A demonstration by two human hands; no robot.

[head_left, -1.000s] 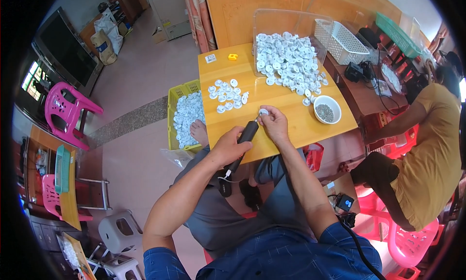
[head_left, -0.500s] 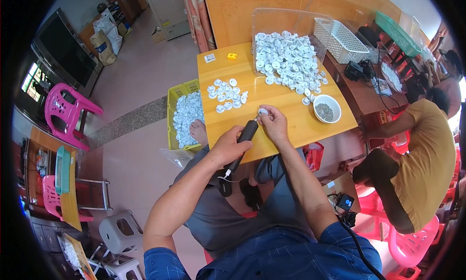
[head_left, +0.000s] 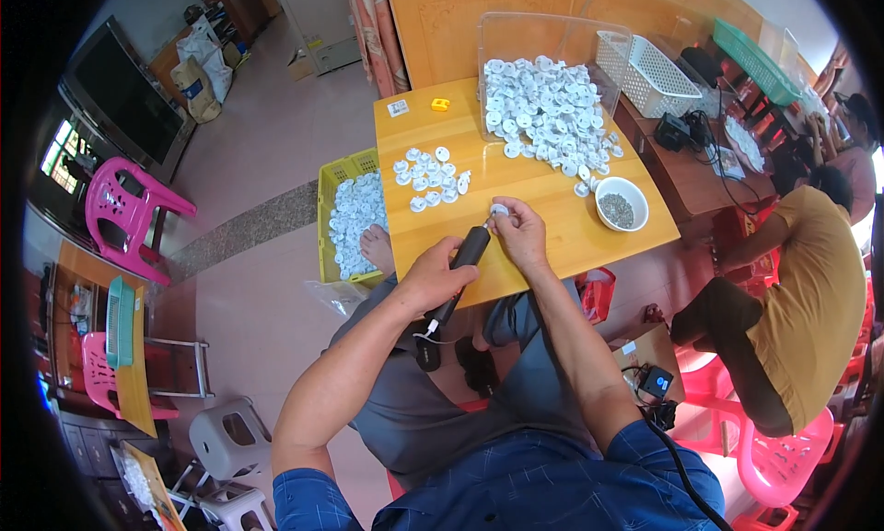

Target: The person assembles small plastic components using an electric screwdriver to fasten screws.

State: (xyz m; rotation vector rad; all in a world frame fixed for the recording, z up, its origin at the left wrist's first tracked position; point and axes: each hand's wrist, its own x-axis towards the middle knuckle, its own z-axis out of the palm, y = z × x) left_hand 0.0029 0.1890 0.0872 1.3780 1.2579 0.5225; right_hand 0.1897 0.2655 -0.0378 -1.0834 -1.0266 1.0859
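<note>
My left hand (head_left: 435, 279) is wrapped round a black electric screwdriver (head_left: 471, 250), whose tip points up at a small white round plastic part (head_left: 499, 210). A white cable runs from the tool's lower end. Between the fingers of my right hand (head_left: 521, 238) that white part is pinched, close to the tool's tip. Left of it on the wooden table (head_left: 552, 241) lies a small group of similar white parts (head_left: 431, 178). A big heap of them (head_left: 543, 112) spills from a clear plastic bin (head_left: 552, 29). To the right stands a white bowl (head_left: 608, 189) of small metal screws.
A yellow crate (head_left: 324, 227) full of white parts stands on the floor left of the table, a bare foot at its edge. A small yellow object (head_left: 440, 105) lies at the table's back. White basket (head_left: 658, 84) behind right; a person in a mustard shirt (head_left: 810, 301) sits at right.
My hands, the screwdriver and the white part stay almost where they were. The person at right has shifted an arm slightly.
</note>
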